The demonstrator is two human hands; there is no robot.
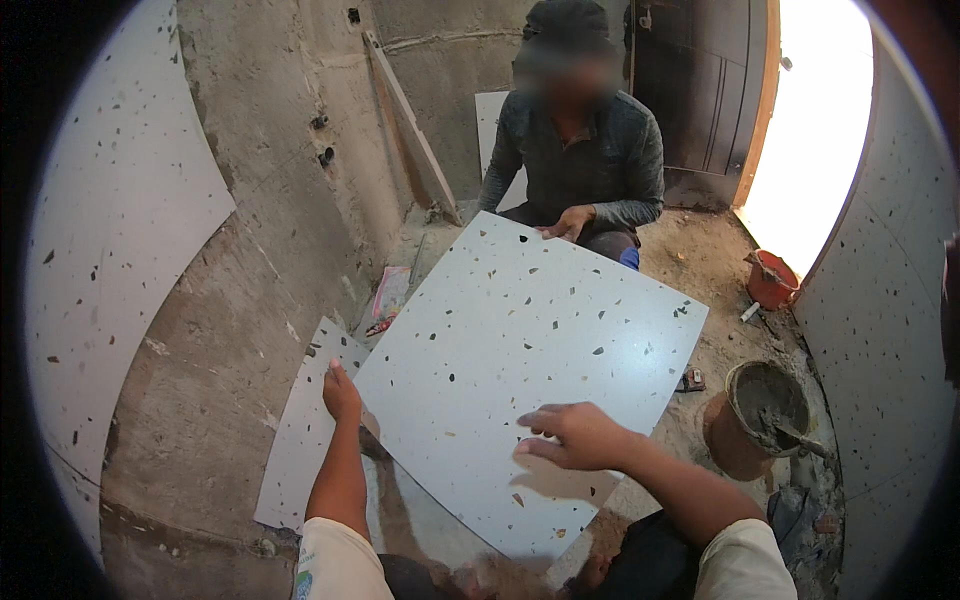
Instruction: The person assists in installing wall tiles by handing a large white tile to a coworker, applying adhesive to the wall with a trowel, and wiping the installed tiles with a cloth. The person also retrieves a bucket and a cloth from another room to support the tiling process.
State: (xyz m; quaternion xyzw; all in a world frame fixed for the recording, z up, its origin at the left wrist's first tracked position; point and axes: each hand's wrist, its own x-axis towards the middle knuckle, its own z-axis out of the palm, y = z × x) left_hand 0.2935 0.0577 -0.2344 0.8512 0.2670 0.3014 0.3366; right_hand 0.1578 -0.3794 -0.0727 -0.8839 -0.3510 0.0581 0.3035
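A large square white tile [520,340] with dark and brown speckles lies tilted between me and another person, one corner toward me. Over its near part hovers my right hand [580,437], fingers apart and holding nothing, its shadow on the tile. At the tile's left corner is my left hand [342,394], in front of a narrow speckled tile strip [298,440]. Its fingers are mostly hidden, so its grip on either piece cannot be made out. The other person's hand [570,223] rests on the far edge of the large tile.
A bucket of grey mortar [768,400] with a trowel [798,435] in it stands at right. Beyond it is a small red bucket [771,280]. A board [412,125] leans at the back left. Speckled tiles cover parts of the left wall [120,190] and right wall [890,330].
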